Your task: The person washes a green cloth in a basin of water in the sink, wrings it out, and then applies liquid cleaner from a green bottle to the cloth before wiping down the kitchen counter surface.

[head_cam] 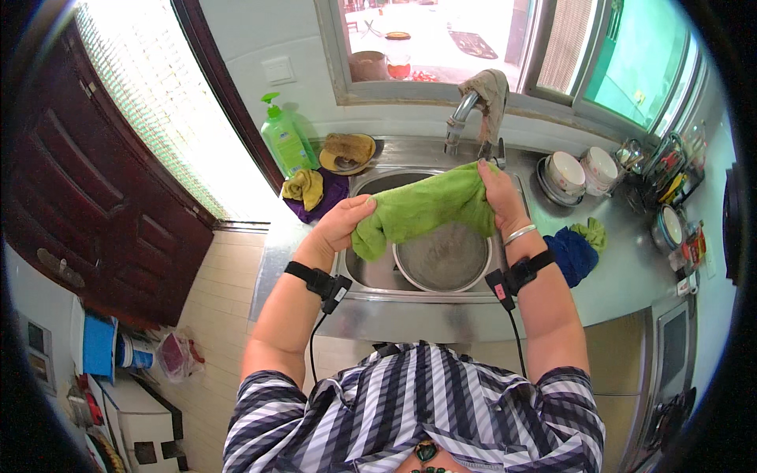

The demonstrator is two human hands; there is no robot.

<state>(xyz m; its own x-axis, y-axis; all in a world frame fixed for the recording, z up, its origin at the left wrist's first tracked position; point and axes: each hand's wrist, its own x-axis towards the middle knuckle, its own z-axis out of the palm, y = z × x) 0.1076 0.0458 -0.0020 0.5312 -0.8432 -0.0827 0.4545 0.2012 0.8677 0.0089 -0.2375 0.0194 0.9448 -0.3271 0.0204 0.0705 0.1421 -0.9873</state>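
Observation:
A green cloth (429,207) is stretched between my two hands above the sink. My left hand (346,220) pinches its left end, where the fabric hangs in a bunched fold. With the thumb on top, my right hand (501,195) grips the upper right corner. Beneath the cloth, a round metal basin (443,260) holding cloudy water rests in the stainless steel sink (369,275). The cloth hides the basin's far part. Behind the sink stands a curved faucet (460,121) with a beige rag (491,97) draped over it.
Left of the sink are a green pump bottle (287,142), a yellow cloth (303,188) on a purple cloth (331,192), and a brush-like brown item (349,149). To the right lie a blue cloth (571,257), stacked bowls (566,172) and a utensil rack (668,159).

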